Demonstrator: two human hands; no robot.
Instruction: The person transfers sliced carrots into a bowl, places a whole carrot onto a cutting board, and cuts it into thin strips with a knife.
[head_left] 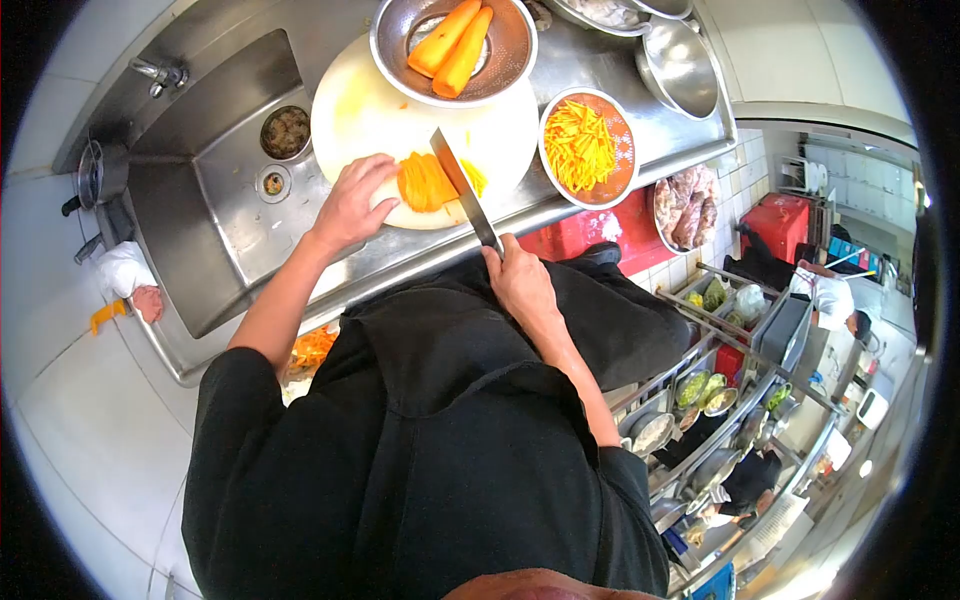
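My right hand [522,285] is closed round the handle of a kitchen knife [466,190]. Its broad blade stands along the right side of overlapping carrot slices [424,183] on a round white cutting board [340,115]. Thin carrot strips [477,180] lie just beyond the blade. At the left end of the slices is my left hand [352,203], thumb and fingers apart, fingertips close to the carrot; whether they touch is hard to tell. A perforated metal colander [512,60] on the board's far side holds two peeled carrots [452,48].
Right of the board, a colander [632,165] holds shredded carrot [580,145]. Metal bowls [680,68] stand at the back right. The steel sink [160,215] with a faucet [158,74] is at left. Raw meat [688,205] sits in a bowl below the counter, near a shelf rack [760,345].
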